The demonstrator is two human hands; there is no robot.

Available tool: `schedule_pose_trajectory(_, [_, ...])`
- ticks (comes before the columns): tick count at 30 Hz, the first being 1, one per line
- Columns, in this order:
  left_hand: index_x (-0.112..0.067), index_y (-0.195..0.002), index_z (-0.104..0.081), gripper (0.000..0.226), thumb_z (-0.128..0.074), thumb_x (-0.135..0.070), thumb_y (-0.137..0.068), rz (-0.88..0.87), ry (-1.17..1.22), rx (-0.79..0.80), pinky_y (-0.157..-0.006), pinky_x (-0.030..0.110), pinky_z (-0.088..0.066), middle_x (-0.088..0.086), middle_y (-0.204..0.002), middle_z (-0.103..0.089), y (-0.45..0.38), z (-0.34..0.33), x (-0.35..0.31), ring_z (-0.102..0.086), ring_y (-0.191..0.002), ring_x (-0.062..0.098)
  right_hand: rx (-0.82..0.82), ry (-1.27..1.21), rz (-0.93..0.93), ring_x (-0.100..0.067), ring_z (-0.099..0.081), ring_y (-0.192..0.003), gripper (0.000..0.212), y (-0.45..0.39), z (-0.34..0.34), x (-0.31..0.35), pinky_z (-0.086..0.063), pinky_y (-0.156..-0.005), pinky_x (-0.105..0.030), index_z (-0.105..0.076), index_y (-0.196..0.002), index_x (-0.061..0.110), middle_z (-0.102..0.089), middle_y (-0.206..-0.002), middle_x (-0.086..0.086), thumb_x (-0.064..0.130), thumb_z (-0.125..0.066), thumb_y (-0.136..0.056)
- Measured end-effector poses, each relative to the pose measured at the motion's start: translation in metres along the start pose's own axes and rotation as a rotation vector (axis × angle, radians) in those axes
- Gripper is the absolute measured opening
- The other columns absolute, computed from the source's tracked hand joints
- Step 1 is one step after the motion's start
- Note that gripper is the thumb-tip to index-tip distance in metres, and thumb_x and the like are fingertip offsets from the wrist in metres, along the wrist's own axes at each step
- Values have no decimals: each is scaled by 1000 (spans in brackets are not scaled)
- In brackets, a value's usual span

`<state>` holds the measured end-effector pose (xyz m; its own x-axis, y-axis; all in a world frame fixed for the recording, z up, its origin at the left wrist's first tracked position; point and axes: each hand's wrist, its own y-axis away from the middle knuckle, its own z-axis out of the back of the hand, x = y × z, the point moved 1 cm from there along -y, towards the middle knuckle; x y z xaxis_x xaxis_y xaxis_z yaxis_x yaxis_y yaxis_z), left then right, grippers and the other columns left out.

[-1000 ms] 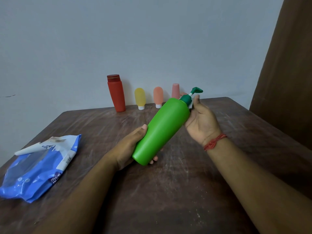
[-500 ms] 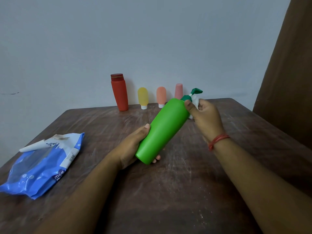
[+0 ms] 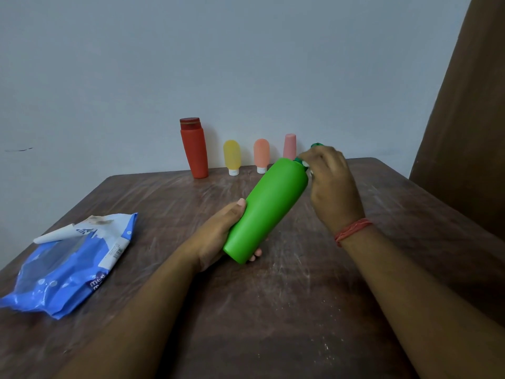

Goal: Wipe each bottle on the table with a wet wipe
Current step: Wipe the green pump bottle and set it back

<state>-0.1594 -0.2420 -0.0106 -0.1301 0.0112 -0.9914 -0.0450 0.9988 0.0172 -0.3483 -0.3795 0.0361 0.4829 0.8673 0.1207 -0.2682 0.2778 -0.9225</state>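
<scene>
Progress is looking early to me: my left hand (image 3: pixel 218 236) is gripping the base of the green bottle (image 3: pixel 266 209), holding it tilted above the table (image 3: pixel 273 310), while my right hand (image 3: pixel 332 184) is curling around its pump top, pinching a bit of white wet wipe (image 3: pixel 306 164) there. Further back, the red bottle (image 3: pixel 194 149), yellow bottle (image 3: pixel 231 157), orange bottle (image 3: pixel 261 155) and pink bottle (image 3: pixel 289 146) are standing along the wall, probably waiting for their wiping.

pump head (image 3: pixel 317 145) – mostly behind right hand (image 3: pixel 332 184) | wipe (image 3: pixel 306 164) – barely visible
</scene>
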Motion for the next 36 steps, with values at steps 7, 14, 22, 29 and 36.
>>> schedule_pose_trajectory(7, [-17, -133, -52, 54, -48, -55, -96, 10, -9, -27, -62, 46, -61, 28, -103, -70, -2, 0, 1, -70, -75, 44, 136, -73, 60, -31, -58, -115, 49, -1, 1, 10, -40, -107, -34, -66, -118, 4, -66, -119, -13, -4, -40, -77])
schedule_pose_trajectory(14, [-9, -134, -54, 73, -38, -67, -92, 1, 88, -112, -58, 42, -59, 33, -102, -69, -7, 2, 6, -70, -72, 41, 88, -410, -152, -16, -64, -92, 33, 9, -7, 20, -49, -82, -20, -71, -99, 6, -70, -98, -6, -12, -52, -79])
schedule_pose_trajectory(22, [-10, -126, -63, 61, -35, -58, -102, -52, 361, -225, -63, 44, -60, 27, -107, -72, -7, 6, 5, -72, -78, 39, 382, -835, -725, -10, -65, -90, 8, 33, -38, 37, -52, -79, -30, -66, -97, 30, -70, -94, 7, 31, -65, -89])
schedule_pose_trajectory(29, [-20, -124, -62, 37, -30, -33, -111, -207, 197, -337, -98, 44, -53, 6, -121, -73, -11, 2, 6, -68, -110, 20, 318, -887, -718, -17, -65, -93, 33, 37, -41, 49, -56, -83, -38, -62, -111, 24, -69, -106, 0, 13, -77, -83])
schedule_pose_trajectory(36, [-20, -121, -64, 36, -31, -30, -112, -187, 120, -393, -110, 47, -47, 5, -122, -73, -13, 5, 6, -63, -122, 23, 296, -756, -633, -7, -61, -86, 36, 35, -34, 54, -52, -74, -24, -60, -109, 23, -62, -98, 16, 12, -79, -80])
